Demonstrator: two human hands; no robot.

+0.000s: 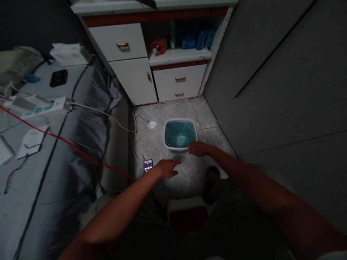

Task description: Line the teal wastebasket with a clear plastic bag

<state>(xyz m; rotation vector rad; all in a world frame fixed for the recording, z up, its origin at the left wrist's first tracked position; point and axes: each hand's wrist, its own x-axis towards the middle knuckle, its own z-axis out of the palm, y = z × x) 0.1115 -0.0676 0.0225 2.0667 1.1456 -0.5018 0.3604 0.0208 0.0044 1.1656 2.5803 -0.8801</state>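
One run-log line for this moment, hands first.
left hand: open, near basin | right hand: curled at basin's near-right corner, grip unclear | basin: upright on floor | phone: lit, on floor

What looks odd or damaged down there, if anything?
A lit phone lies on the floor beside loose white cable, an odd spot underfoot. The right edge of the cabinet looks chipped or stained. The bin by the right hand stands upright.

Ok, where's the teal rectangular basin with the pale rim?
In the head view, the teal basin stands on the grey tiled floor, slightly right of centre, the right hand at its near right corner.
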